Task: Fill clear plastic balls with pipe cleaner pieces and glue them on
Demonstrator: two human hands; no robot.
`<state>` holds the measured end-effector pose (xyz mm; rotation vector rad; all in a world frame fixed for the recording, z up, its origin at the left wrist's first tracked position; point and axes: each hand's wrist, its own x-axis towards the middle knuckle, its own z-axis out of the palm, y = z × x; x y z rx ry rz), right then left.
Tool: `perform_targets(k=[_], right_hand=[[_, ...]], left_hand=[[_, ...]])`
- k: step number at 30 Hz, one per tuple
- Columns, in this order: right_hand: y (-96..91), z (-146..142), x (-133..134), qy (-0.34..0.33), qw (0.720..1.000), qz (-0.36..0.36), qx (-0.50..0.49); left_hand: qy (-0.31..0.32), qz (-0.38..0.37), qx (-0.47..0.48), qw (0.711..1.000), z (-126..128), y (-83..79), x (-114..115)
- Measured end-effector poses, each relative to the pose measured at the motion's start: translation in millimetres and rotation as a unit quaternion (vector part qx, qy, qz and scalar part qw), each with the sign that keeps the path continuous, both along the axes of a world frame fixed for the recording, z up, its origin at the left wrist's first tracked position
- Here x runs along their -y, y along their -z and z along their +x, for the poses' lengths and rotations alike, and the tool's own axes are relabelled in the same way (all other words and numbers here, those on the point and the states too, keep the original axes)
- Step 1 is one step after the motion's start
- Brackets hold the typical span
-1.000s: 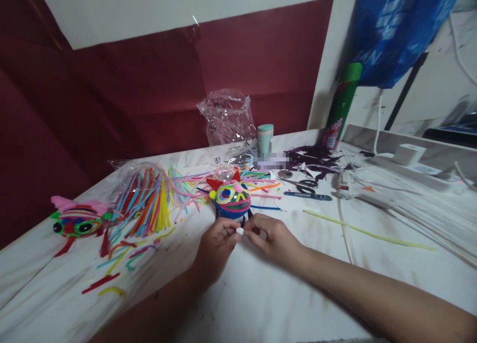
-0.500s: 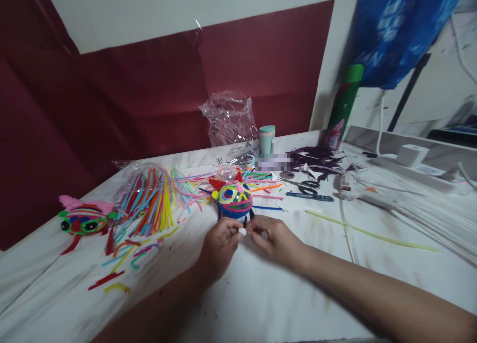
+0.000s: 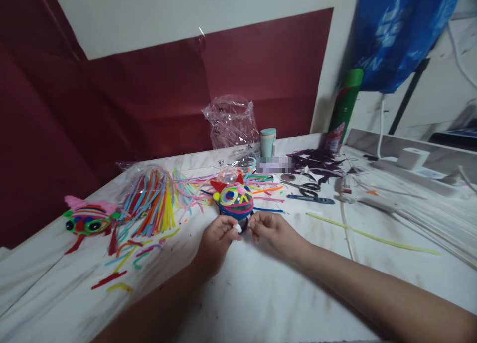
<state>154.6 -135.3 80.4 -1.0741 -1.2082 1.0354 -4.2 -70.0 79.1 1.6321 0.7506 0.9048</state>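
**The left hand (image 3: 214, 240) now has the white bit (image 3: 237, 228) alone**

A moment ago, both hands are close around the white bit. Now the right hand (image 3: 275, 230) is a little way off, with a small gap between. The left hand pinches the bit between finger and thumb. The right hand's fingertips are close together, but I cannot tell if they hold something tiny. The bit is up in front of the toy (image 3: 235, 202), which sits on the worktop (image 3: 246, 293) just past the hands. I think the left hand is keeping the bit steady, and the right hand is free of it. Scissors (image 3: 308, 188) lie off to the right.
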Motion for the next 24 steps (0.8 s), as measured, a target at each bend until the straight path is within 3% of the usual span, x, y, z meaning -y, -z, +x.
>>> perform_targets(k=[4, 6, 8, 10, 13, 16, 20, 24], right_hand=[[-1.8, 4, -4, -0.018, 0.995, -0.035, -0.09], [-1.6, 5, -3, -0.017, 0.994, -0.041, -0.104], [-1.0, 4, -2, -0.003, 0.996, -0.032, -0.086], [-1.0, 2, 0, 0.02, 0.999, -0.004, -0.029], [-2.5, -1, 5, 0.05, 0.991, 0.074, 0.104], [-4.1, -2, 8, 0.063, 0.967, 0.14, 0.204], [-3.0, -3, 9, 0.058, 0.957, 0.152, 0.239], [-0.5, -5, 10, 0.069, 0.951, 0.165, 0.252]], left_hand=[[-0.122, 0.183, -0.1, 0.97, -7, -0.6, -18], [-0.133, 0.223, -0.108, 0.96, -9, -2.7, -21], [-0.105, 0.238, -0.096, 0.961, -9, -6.1, -18], [-0.047, 0.206, -0.092, 0.973, -6, -8.7, -10], [0.038, 0.049, -0.088, 0.994, -1, -6.0, 2], [0.056, -0.069, -0.038, 0.995, 3, 3.1, 6], [0.036, -0.095, -0.013, 0.995, 4, 10.5, 4], [0.028, -0.091, -0.01, 0.995, 3, 8.1, 3]])
